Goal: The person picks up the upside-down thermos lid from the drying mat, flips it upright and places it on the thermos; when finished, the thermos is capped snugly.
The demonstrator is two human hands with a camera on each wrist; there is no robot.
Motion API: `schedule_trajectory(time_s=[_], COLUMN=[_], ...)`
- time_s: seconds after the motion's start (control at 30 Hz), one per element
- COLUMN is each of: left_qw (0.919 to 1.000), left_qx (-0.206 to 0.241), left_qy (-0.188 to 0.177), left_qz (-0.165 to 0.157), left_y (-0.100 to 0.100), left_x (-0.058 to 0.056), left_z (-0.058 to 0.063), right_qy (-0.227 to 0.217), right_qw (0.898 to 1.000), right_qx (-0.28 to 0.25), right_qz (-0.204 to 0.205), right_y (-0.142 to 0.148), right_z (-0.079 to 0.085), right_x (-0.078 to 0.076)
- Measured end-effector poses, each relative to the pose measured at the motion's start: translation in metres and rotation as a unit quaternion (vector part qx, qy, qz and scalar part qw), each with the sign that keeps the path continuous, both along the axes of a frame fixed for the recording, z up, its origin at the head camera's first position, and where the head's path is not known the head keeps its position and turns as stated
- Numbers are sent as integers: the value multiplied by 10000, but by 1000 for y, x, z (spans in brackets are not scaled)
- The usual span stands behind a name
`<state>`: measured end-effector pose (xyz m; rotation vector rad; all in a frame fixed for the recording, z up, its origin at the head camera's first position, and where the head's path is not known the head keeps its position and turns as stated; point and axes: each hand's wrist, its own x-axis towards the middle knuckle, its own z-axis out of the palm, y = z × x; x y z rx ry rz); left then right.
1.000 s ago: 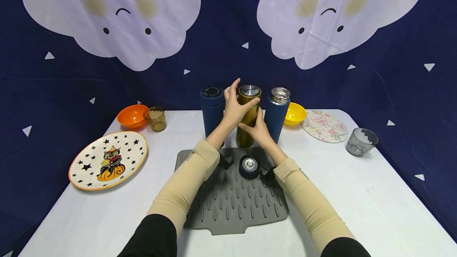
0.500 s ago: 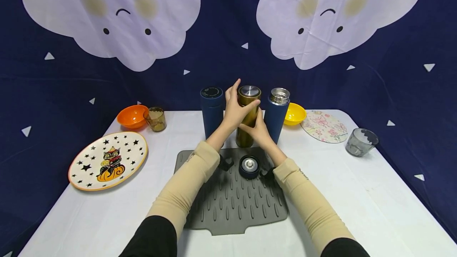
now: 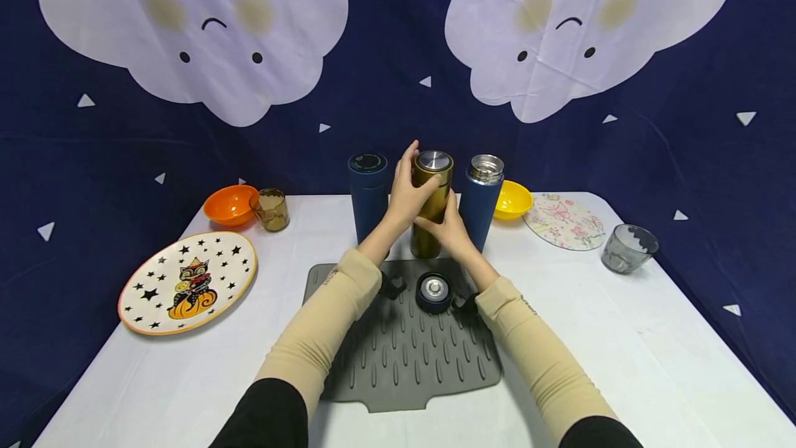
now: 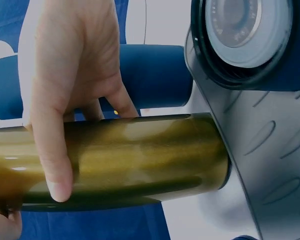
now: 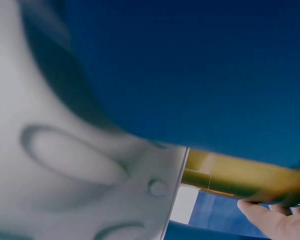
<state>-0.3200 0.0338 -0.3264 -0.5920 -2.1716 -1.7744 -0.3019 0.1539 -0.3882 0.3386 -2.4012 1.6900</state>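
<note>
A gold thermos (image 3: 428,244) with a silver-topped lid stands upright behind the grey mat in the head view. My left hand (image 3: 405,200) grips it near the lid, thumb across the front and index finger raised. Lower down, my right hand (image 3: 452,230) holds the body; in the left wrist view the right hand (image 4: 72,65) reaches in from the top, its thumb lying along the gold wall. A closed blue thermos (image 3: 368,192) stands to the left, partly behind my left arm. To the right is a blue thermos (image 3: 481,199) with its steel mouth uncovered.
A blue-rimmed lid (image 3: 434,292) lies underside up on the ridged grey mat (image 3: 404,379). At left are an orange bowl (image 3: 226,206), an amber glass (image 3: 271,211) and a star-patterned plate (image 3: 146,306); at right, a yellow bowl (image 3: 513,200), a floral board (image 3: 566,220) and a grey glass (image 3: 628,251).
My left thumb has shifted slightly left across the upper part of the gold thermos. The right hand keeps its hold, and the thermos stays in place.
</note>
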Motion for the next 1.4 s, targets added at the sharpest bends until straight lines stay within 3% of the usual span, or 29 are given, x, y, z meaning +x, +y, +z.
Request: schedule_trajectory(time_s=[0.17, 0.47, 0.67, 0.73, 0.9, 1.0, 1.1, 1.27, 1.4], left_qw=[9989, 10000, 9995, 9991, 9997, 9996, 9997, 9988, 9995], left_qx=[-246, -35, -125, -189, -211, -188, -219, -356, -250], left_qy=[128, -42, 36, 98, 150, 148, 111, 157, 167], left_qz=[385, -52, 284, 359, 23, -155, -37, 293, 90], left_y=[4, 0, 3, 4, 0, -2, 0, 2, -1], left_x=[-1, -2, 1, 1, 1, 0, 1, 1, 0], left_z=[2, -2, 1, 1, 0, -1, 0, 1, 0], right_qy=[16, -42, -86, -86, -113, -106, -85, -86, -45], right_qw=[10000, 10000, 9999, 9998, 9998, 9998, 9997, 9998, 9999], right_qx=[17, -18, -29, -58, -20, -20, -7, -11, -36], right_qz=[37, -15, 100, 157, 171, 152, 209, 170, 93], right_y=[0, 0, 1, -1, -6, -7, -6, -1, 1], right_z=[0, -1, 1, 8, 29, 30, 28, 10, 0], right_x=[0, 1, 2, 7, 25, 27, 25, 9, 1])
